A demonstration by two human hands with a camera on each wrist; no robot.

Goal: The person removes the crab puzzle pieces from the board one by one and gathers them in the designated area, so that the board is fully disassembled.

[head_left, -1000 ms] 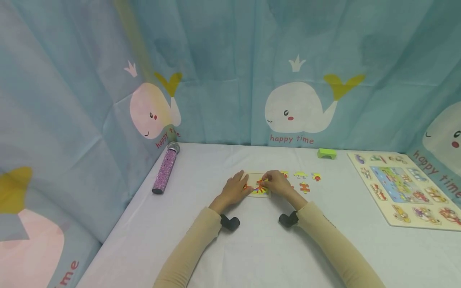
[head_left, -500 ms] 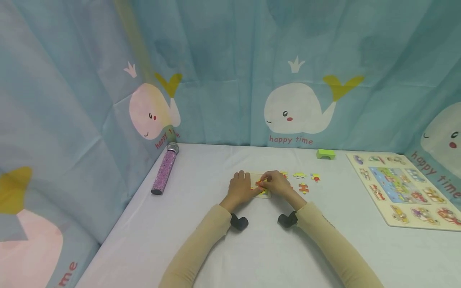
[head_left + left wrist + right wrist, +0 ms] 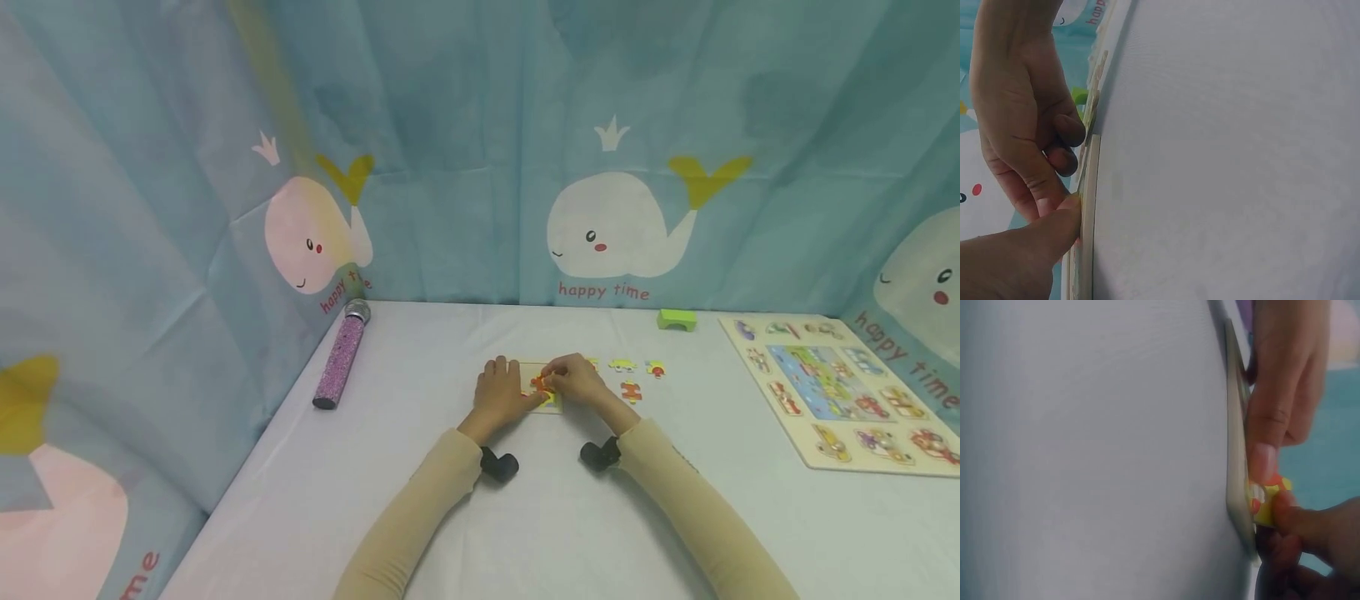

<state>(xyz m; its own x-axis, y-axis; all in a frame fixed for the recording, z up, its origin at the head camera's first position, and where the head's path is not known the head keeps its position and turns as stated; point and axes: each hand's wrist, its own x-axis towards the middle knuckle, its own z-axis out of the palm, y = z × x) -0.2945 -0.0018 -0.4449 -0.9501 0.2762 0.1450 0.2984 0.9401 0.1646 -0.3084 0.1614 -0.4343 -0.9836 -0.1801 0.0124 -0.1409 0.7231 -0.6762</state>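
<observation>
A small wooden jigsaw board [image 3: 531, 367] lies mid-table, partly covered by both hands. My left hand [image 3: 498, 394] rests over its left side, fingers straight and thumb stretched across the front part. My right hand [image 3: 582, 384] pinches a red and yellow puzzle piece [image 3: 1265, 505] between thumb and fingers, tilted above the board's surface. In the right wrist view the left thumb touches or nearly touches that piece. Loose puzzle pieces lie right of the board: a yellow one [image 3: 622, 366], a yellow and red one [image 3: 656, 368] and an orange-red one [image 3: 631, 392]. Another is partly hidden behind the right hand.
A glittery pink microphone [image 3: 341, 358] lies near the table's left edge. At the back right stands a green arch block [image 3: 677, 320]. A large wooden peg puzzle board [image 3: 806, 437] occupies the right side. Whale-printed curtains [image 3: 450, 167] enclose the table's back and sides.
My left hand has shifted right and turned, its thumb now reaching across the board toward the pinched puzzle piece. My right hand stays nearly in place, still pinching the piece.
</observation>
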